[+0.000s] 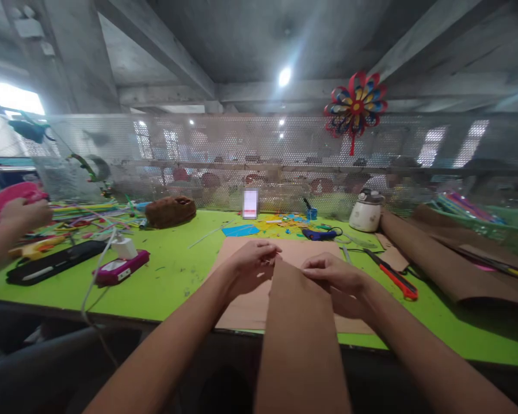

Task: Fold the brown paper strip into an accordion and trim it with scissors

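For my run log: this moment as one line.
left hand: grips paper strip | right hand: grips same strip | cutter: on table, untouched

A red utility knife (397, 279) is lying on the green desk (172, 276), near rolled brown paper (435, 259) at the right. A blue glue gun (319, 234) is sitting near a white pot (366, 211). A pink phone (121, 268) is lying beside a black case (54, 261). A pinwheel (355, 107) is hanging on the mesh screen (224, 144). A co-worker's hand (23, 214) is gripping a pink object (4, 198) at far left.

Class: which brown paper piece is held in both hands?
The long strip between left hand and right hand; the flat sheet and rolls lie on the table.
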`<act>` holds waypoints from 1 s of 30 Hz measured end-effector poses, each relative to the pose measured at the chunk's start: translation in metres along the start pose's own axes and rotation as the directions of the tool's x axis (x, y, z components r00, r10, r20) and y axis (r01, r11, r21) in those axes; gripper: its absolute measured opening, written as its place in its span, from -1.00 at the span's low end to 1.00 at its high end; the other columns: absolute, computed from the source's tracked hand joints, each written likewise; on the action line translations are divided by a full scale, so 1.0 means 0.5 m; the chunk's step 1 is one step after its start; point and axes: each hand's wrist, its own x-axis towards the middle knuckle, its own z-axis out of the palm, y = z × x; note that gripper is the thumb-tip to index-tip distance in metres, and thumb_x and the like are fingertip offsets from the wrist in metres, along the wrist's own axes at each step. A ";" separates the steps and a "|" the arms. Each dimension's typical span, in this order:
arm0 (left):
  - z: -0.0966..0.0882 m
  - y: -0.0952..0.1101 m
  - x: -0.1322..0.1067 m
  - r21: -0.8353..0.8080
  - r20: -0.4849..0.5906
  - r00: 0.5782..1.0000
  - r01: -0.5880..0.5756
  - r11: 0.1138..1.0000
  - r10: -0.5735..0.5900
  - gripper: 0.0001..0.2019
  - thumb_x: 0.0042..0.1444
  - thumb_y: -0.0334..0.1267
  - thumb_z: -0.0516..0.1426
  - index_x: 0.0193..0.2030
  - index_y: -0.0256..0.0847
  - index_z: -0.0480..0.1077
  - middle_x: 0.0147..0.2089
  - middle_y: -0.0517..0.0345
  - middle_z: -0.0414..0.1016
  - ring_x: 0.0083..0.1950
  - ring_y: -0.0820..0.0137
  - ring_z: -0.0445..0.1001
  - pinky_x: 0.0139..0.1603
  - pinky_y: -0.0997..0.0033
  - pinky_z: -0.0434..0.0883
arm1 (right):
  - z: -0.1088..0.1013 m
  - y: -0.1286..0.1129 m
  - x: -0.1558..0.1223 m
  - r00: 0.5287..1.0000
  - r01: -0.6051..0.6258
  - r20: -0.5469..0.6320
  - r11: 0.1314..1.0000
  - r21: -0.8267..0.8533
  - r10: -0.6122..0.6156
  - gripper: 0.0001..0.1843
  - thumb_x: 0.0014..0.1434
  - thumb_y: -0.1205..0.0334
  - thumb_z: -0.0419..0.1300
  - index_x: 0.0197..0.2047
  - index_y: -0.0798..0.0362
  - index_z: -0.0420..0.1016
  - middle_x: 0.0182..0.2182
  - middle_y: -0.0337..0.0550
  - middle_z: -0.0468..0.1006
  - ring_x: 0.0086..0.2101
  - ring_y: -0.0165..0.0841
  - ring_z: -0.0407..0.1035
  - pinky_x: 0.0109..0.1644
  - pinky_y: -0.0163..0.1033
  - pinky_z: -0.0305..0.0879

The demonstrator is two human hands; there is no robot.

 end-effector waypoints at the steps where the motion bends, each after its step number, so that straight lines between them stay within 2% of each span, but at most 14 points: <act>1: -0.008 -0.002 0.000 -0.045 -0.032 0.999 -0.009 0.999 0.007 -0.68 0.03 -0.06 0.14 -0.25 -0.32 0.39 -0.31 0.02 0.42 -0.40 0.50 0.34 -0.42 0.52 0.24 | 0.001 0.004 0.001 0.999 -0.033 -0.013 0.999 0.000 0.033 -0.63 -0.06 0.00 0.30 -0.40 0.20 0.47 -0.50 -0.16 0.44 -0.49 -0.43 0.27 -0.43 -0.33 0.17; 3: -0.013 -0.007 0.000 -0.068 -0.049 0.999 -0.003 0.998 0.000 -0.67 0.02 -0.04 0.14 -0.27 -0.32 0.40 -0.31 0.02 0.41 -0.39 0.49 0.34 -0.42 0.53 0.23 | 0.004 0.018 0.007 0.996 -0.062 -0.062 0.997 0.043 0.065 -0.63 -0.06 -0.01 0.29 -0.40 0.18 0.45 -0.53 -0.18 0.42 -0.52 -0.43 0.25 -0.46 -0.33 0.15; 5: -0.006 -0.014 0.000 0.045 -0.012 1.000 0.021 0.999 -0.020 -0.64 0.01 0.00 0.13 -0.33 -0.33 0.40 -0.38 0.07 0.39 -0.43 0.49 0.31 -0.44 0.51 0.22 | 0.007 0.034 0.018 0.993 -0.048 -0.103 0.997 0.066 0.055 -0.65 -0.04 0.00 0.27 -0.41 0.17 0.43 -0.57 -0.23 0.37 -0.55 -0.45 0.21 -0.49 -0.34 0.11; 7: 0.007 -0.020 0.003 0.253 0.034 0.999 0.007 0.967 -0.016 -0.63 0.00 0.02 0.13 -0.39 -0.34 0.41 -0.47 0.13 0.36 -0.48 0.50 0.25 -0.46 0.49 0.19 | 0.009 0.048 0.030 0.993 -0.029 -0.117 1.000 0.002 0.029 -0.65 -0.06 0.02 0.28 -0.46 0.18 0.42 -0.59 -0.25 0.34 -0.57 -0.48 0.17 -0.51 -0.35 0.06; 10: 0.021 -0.027 0.008 0.531 0.116 0.993 -0.079 0.843 0.020 -0.66 -0.01 -0.03 0.14 -0.44 -0.35 0.43 -0.53 0.18 0.32 -0.51 0.51 0.20 -0.50 0.49 0.12 | 0.012 0.061 0.044 0.991 -0.004 -0.133 0.996 -0.088 -0.008 -0.66 -0.04 0.02 0.27 -0.43 0.18 0.44 -0.58 -0.23 0.37 -0.56 -0.47 0.18 -0.50 -0.34 0.07; 12: 0.024 -0.032 0.008 0.598 0.169 0.986 -0.115 0.793 0.015 -0.68 0.02 -0.06 0.12 -0.42 -0.35 0.45 -0.56 0.20 0.30 -0.53 0.52 0.18 -0.52 0.49 0.09 | 0.015 0.065 0.048 0.987 0.018 -0.154 0.993 -0.120 -0.037 -0.68 0.01 0.02 0.22 -0.38 0.17 0.44 -0.55 -0.20 0.40 -0.53 -0.44 0.23 -0.47 -0.32 0.11; 15: 0.026 -0.034 0.004 0.629 0.162 0.985 -0.143 0.764 0.050 -0.69 0.06 -0.12 0.08 -0.39 -0.36 0.48 -0.57 0.20 0.28 -0.54 0.51 0.18 -0.52 0.49 0.11 | 0.013 0.067 0.049 0.980 0.052 -0.170 0.958 -0.283 -0.103 -0.70 0.07 0.06 0.17 -0.38 0.16 0.47 -0.51 -0.15 0.43 -0.49 -0.41 0.27 -0.43 -0.30 0.16; 17: 0.026 -0.032 0.000 0.677 0.151 0.981 -0.190 0.711 0.118 -0.73 0.05 -0.16 0.10 -0.39 -0.35 0.51 -0.51 0.15 0.33 -0.48 0.48 0.24 -0.47 0.48 0.15 | 0.007 0.066 0.050 0.971 0.093 -0.154 0.883 -0.460 -0.182 -0.72 0.10 0.09 0.16 -0.40 0.16 0.50 -0.48 -0.13 0.44 -0.45 -0.38 0.28 -0.38 -0.28 0.18; 19: 0.026 -0.028 -0.002 0.730 0.166 0.972 -0.236 0.641 0.169 -0.75 0.02 -0.17 0.13 -0.39 -0.31 0.54 -0.43 0.10 0.36 -0.40 0.44 0.28 -0.44 0.48 0.16 | 0.003 0.062 0.050 0.955 0.150 -0.109 0.764 -0.627 -0.277 -0.74 0.12 0.12 0.15 -0.40 0.13 0.54 -0.44 -0.10 0.45 -0.38 -0.35 0.30 -0.30 -0.26 0.20; 21: 0.025 -0.026 -0.002 0.771 0.169 0.964 -0.259 0.581 0.206 -0.74 0.04 -0.14 0.13 -0.37 -0.27 0.57 -0.40 0.08 0.34 -0.38 0.42 0.28 -0.45 0.48 0.15 | 0.003 0.058 0.048 0.935 0.194 -0.060 0.645 -0.739 -0.350 -0.77 0.14 0.16 0.14 -0.37 0.10 0.57 -0.42 -0.09 0.45 -0.32 -0.31 0.30 -0.23 -0.24 0.20; 23: 0.022 -0.027 0.000 0.802 0.169 0.959 -0.267 0.535 0.225 -0.75 0.05 -0.14 0.12 -0.34 -0.24 0.58 -0.42 0.08 0.32 -0.38 0.41 0.27 -0.46 0.48 0.14 | 0.010 0.056 0.044 0.919 0.209 -0.037 0.565 -0.798 -0.392 -0.78 0.16 0.19 0.13 -0.33 0.08 0.58 -0.41 -0.08 0.45 -0.30 -0.30 0.30 -0.20 -0.23 0.20; 25: 0.018 -0.031 0.002 0.819 0.174 0.958 -0.268 0.506 0.227 -0.76 0.05 -0.16 0.13 -0.31 -0.22 0.58 -0.43 0.09 0.32 -0.38 0.42 0.27 -0.45 0.49 0.14 | 0.019 0.056 0.041 0.908 0.212 -0.029 0.516 -0.830 -0.419 -0.79 0.18 0.22 0.12 -0.29 0.08 0.58 -0.40 -0.07 0.44 -0.30 -0.30 0.29 -0.22 -0.23 0.21; 30: 0.012 -0.041 0.009 0.835 0.147 0.970 -0.226 0.501 0.193 -0.80 0.01 -0.21 0.16 -0.25 -0.20 0.55 -0.40 0.13 0.37 -0.35 0.42 0.30 -0.39 0.52 0.20 | 0.035 0.067 0.042 0.894 0.203 -0.023 0.452 -0.868 -0.447 -0.77 0.21 0.27 0.08 -0.26 0.10 0.56 -0.38 -0.06 0.41 -0.30 -0.31 0.29 -0.25 -0.25 0.23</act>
